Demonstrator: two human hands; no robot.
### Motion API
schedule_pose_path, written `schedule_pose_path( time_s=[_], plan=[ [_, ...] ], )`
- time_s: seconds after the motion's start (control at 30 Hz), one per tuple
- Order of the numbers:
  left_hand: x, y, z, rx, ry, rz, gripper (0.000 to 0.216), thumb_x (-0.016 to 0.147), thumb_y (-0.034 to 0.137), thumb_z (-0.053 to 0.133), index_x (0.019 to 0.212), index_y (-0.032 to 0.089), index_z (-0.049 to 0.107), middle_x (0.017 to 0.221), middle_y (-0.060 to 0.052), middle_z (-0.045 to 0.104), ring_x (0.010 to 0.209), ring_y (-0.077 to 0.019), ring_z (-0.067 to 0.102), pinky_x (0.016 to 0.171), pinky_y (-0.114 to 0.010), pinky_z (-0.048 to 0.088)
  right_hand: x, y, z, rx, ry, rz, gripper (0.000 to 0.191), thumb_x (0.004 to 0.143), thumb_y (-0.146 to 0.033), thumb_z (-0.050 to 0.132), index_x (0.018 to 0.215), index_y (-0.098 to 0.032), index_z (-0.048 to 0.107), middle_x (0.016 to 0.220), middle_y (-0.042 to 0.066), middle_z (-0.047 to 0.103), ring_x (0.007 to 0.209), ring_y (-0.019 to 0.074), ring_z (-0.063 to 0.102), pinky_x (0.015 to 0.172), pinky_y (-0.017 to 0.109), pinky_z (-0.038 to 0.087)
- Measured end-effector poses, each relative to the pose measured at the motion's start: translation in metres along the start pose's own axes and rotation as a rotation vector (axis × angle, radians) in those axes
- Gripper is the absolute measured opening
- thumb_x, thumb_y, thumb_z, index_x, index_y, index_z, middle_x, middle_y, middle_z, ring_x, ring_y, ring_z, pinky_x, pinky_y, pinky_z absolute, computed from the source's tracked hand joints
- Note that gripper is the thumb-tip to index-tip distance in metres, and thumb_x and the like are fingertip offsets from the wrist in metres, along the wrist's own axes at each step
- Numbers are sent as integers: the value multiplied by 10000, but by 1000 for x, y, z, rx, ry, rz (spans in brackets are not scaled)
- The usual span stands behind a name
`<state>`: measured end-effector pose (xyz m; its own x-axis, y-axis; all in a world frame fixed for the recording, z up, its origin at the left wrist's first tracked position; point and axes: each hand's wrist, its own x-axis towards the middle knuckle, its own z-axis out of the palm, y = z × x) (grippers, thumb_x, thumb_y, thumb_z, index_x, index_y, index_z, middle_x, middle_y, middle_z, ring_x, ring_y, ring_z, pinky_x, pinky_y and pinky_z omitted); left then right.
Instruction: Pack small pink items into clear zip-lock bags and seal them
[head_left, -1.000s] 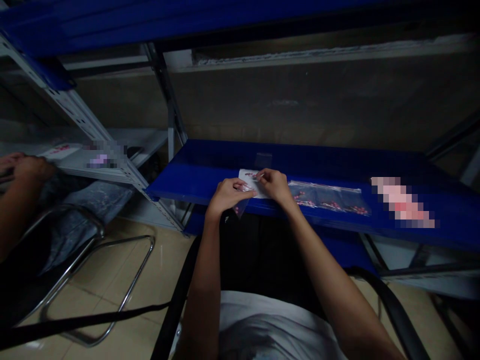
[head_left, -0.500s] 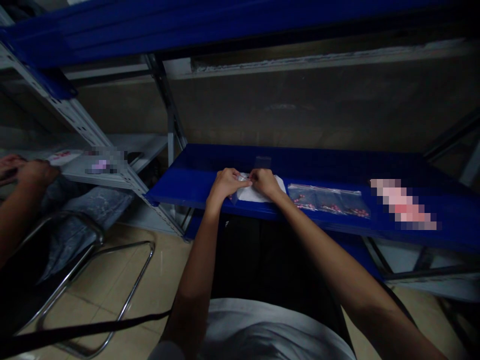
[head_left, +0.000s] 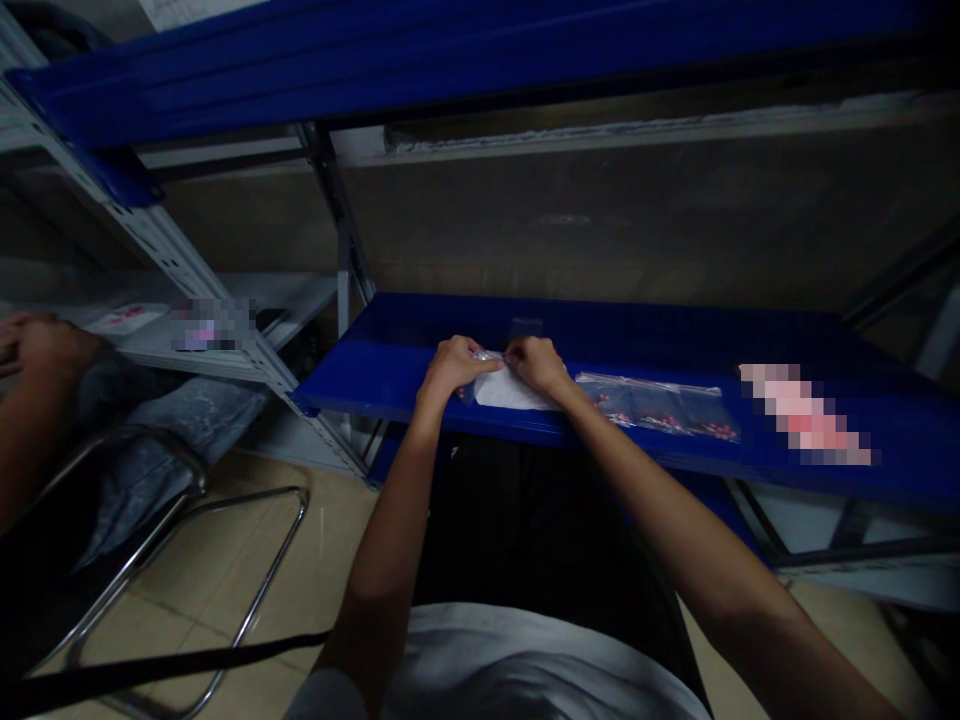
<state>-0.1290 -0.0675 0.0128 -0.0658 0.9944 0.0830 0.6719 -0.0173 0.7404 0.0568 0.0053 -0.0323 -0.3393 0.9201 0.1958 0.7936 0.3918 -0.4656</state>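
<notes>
Both my hands rest on the front part of a blue shelf [head_left: 405, 350]. My left hand [head_left: 452, 368] and my right hand [head_left: 536, 364] pinch the top edge of a small clear plastic bag [head_left: 487, 358] between them. The bag lies over a white sheet of paper [head_left: 510, 393] on the shelf. What is inside the bag is too dark to make out. Just right of my right wrist lies a longer clear bag [head_left: 660, 408] holding several small pink pieces.
A blurred pink patch [head_left: 802, 415] lies at the shelf's right end. Another person's arm [head_left: 34, 400] shows at the far left above a metal-framed chair [head_left: 165, 560]. A grey shelf [head_left: 225, 320] stands left of the blue one.
My hands lifted the small bag from the shelf's front edge and moved it further onto the shelf, over the white paper. Both hands now pinch its top edge close together.
</notes>
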Motion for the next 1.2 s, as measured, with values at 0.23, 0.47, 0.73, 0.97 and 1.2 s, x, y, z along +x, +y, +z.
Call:
schedule_pose_path(
  time_s=[0.23,0.47,0.73,0.97,1.2],
  plan=[
    [0,2,2,-5,-33,21,421,695,490,845,916,138,780,734,-63,720,572,-162,636,495,-248,471,-3,-4,6,-5,-15,9,186,877,-139,637,975,-172,792,961,141,781,932,225,725,777,244,474],
    [0,-7,5,-71,-60,94,490,690,471,861,1041,137,784,915,-103,760,679,-171,669,574,-254,510,-8,-3,-1,52,-15,-19,179,885,-130,606,929,-154,777,971,144,782,901,223,722,784,262,479],
    [0,-10,3,-116,-128,174,529,706,504,832,1088,143,772,954,-96,762,752,-173,689,592,-236,509,-18,-13,-18,742,-71,-48,161,796,-290,666,836,-146,727,809,53,741,712,150,624,677,254,472],
    [-2,-8,4,-265,-200,311,439,777,450,793,1105,159,776,943,-75,785,828,-175,721,733,-257,540,-35,-33,-39,778,-161,-103,415,828,-574,646,792,-164,704,648,-6,590,577,110,444,542,242,347],
    [-4,0,16,-305,-90,336,741,620,321,932,1283,106,682,1114,-145,760,978,-220,723,887,-329,566,-46,-19,-46,598,-122,-191,363,875,-502,618,737,-178,705,671,13,648,623,140,529,592,263,380]
  ],
)
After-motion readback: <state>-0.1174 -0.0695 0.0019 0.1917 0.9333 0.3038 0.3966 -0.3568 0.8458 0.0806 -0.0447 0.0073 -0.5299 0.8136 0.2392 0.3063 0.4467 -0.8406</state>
